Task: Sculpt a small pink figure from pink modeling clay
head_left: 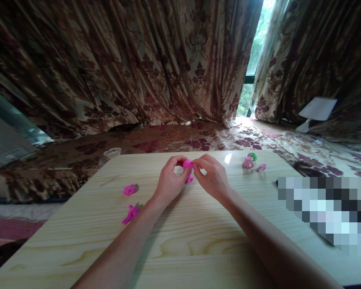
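Note:
Over the far middle of the table, my left hand (172, 175) is closed, with thumb and fingers around a bright pink crumpled piece (187, 163). It looks soft and ruffled, but its material is too small to make out. My right hand (212, 173) pinches the right edge of the same piece, fingertips pressed together. Part of the pink piece hangs below the fingers. Left of my hands lie a small rounded pink lump (129, 190) and a larger folded pink piece (131, 214), the latter close to my left forearm.
On the wooden table (186, 253), a pale pink cup-like item (248, 162), a green ball-like item (252, 156) and a pink ring-shaped item (261, 167) sit at the far right. A pixelated area covers the right edge. Beyond are patterned curtains (168, 72) and a white lamp (319, 108).

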`<action>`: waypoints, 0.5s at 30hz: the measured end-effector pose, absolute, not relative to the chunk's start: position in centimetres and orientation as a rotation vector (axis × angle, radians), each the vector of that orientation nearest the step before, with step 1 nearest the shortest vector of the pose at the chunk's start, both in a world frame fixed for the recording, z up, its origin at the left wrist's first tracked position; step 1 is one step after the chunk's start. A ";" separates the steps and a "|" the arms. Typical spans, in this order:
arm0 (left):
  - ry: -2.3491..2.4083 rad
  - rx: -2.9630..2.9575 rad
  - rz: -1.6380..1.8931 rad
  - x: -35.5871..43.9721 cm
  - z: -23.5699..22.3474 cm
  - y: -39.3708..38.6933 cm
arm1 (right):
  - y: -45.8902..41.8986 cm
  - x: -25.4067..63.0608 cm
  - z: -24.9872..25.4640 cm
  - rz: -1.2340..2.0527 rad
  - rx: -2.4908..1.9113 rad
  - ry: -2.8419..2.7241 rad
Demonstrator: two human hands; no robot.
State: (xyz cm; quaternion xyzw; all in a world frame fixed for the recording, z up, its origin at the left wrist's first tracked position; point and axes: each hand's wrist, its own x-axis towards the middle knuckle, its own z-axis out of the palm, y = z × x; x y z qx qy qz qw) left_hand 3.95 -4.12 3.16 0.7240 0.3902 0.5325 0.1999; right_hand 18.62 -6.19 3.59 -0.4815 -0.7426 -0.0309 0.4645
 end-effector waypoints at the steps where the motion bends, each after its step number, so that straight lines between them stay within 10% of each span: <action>1: 1.091 2.025 1.486 3.9 3.2 -4.1 | -6.1 18.6 3.6 -0.083 -1.186 -1.829; 15: 1.077 2.069 1.453 3.9 3.2 -4.2 | -6.0 18.3 3.8 -0.248 -1.236 -1.906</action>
